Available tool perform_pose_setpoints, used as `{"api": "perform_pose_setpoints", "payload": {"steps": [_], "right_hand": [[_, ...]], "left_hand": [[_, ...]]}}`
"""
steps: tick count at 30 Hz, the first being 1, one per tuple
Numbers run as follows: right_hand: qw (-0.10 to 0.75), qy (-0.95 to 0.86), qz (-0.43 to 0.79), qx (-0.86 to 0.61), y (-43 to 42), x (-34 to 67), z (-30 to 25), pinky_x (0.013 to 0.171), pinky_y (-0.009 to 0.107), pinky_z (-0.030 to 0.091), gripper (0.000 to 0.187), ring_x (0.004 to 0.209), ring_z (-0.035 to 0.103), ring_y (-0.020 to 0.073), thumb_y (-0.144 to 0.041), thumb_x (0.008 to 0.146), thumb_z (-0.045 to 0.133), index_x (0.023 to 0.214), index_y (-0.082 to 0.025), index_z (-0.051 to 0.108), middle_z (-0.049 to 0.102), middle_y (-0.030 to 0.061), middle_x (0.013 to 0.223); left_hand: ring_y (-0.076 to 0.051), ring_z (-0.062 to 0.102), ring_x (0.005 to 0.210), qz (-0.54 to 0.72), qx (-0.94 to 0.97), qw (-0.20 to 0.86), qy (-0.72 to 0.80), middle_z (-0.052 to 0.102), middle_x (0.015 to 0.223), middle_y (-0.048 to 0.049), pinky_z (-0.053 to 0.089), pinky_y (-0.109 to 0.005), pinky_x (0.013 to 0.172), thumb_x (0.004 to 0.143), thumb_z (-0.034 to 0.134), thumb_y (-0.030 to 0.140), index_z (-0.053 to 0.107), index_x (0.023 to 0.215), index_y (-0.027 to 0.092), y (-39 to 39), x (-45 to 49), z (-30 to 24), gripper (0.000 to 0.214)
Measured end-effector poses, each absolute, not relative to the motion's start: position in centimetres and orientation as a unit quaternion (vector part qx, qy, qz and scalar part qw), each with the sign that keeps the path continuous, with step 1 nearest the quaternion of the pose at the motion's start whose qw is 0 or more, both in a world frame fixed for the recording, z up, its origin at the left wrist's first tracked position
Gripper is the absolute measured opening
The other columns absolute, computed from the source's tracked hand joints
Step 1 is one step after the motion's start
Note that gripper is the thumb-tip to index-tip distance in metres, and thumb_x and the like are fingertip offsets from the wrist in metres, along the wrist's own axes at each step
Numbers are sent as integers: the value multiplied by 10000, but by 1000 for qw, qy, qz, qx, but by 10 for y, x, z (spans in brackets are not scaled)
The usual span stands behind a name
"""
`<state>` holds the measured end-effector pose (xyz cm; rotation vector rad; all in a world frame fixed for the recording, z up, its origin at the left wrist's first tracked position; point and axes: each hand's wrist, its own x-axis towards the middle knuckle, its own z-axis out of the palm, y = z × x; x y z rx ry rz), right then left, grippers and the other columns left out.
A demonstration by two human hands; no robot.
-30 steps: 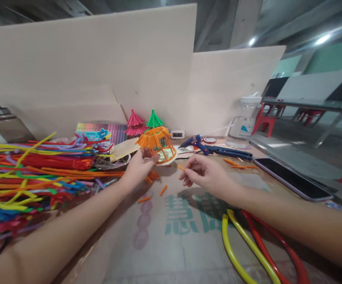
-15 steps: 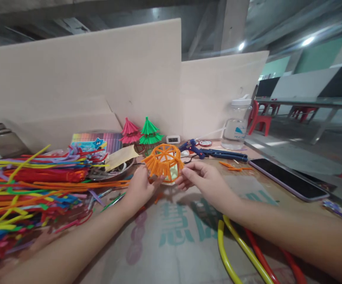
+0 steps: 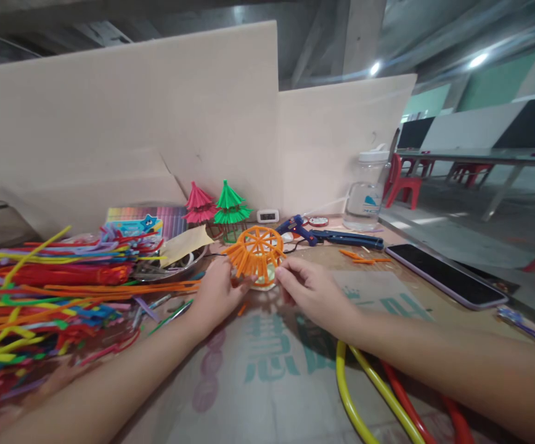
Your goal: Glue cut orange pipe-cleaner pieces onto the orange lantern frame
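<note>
A small orange pipe-cleaner pavilion [image 3: 257, 250] stands in front of me, with a spoked ring on top, a flared skirt of short strips and a pale base. My left hand [image 3: 217, 295] holds its lower left side, fingers curled, thumb toward the front. On the opposite side, my right hand [image 3: 312, 293] pinches at the skirt's right edge; its lower fingers are tucked under, so a small strip there would be hidden. Just behind are a green tiered tree [image 3: 229, 206] and a pink tiered tree [image 3: 199, 203].
Heaped pipe cleaners [image 3: 50, 290] cover the left side. A metal bowl [image 3: 193, 271], marker set [image 3: 151, 223], glue gun [image 3: 296, 228], navy stapler-like tool [image 3: 346, 239], water bottle [image 3: 365, 194] and phone [image 3: 445, 274] surround the hands. Yellow tubes [image 3: 348, 394] lie under my right forearm.
My right fingers have closed from a looser, spread pose into a pinch at the pavilion's right edge. The pavilion's top tips slightly more toward me. My left hand keeps its place.
</note>
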<state>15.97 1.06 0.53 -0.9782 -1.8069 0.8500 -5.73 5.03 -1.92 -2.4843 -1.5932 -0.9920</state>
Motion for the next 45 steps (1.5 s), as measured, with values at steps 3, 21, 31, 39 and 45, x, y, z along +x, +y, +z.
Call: {"api": "perform_pose_setpoints", "payload": {"steps": [3,21,31,39,45], "right_hand": [[436,-737,334,-394,10,160,5,558,235,383,290,541,521,109,-300,949,438,691,-202,528,550,-40,576],[430,-736,343,-395,11,159,4,579,243,386,327,557,527,120,-302,952,439,653,-205,526,565,-28,579],[413,-747,339,-395,11,158,7,566,240,366,334,557,516,118,-264,936,436,618,-199,512,536,-28,570],[410,-747,360,-380,14,158,2,557,239,381,363,555,527,123,-303,953,431,617,-201,524,549,-20,574],[403,-735,390,-382,19,162,-5,509,239,373,457,499,517,124,-509,962,398,655,-202,542,552,-19,538]], "left_hand": [[-299,592,1027,-316,-800,15,-510,657,1035,-124,464,-471,924,864,539,487,624,1034,176,50,-57,-18,365],[-309,583,1057,-316,-806,29,-500,651,1046,-127,452,-473,946,863,540,490,611,1021,180,50,-58,-19,355],[-331,571,1086,-317,-817,34,-480,651,1039,-150,446,-492,948,869,531,493,608,1026,160,50,-59,-19,377],[-316,580,1072,-322,-815,34,-481,660,1029,-129,446,-470,950,853,554,475,608,982,187,48,-56,-17,321],[-268,629,878,-303,-790,-9,-533,685,906,-94,486,-381,771,847,566,501,608,893,182,52,-57,-19,325]]}}
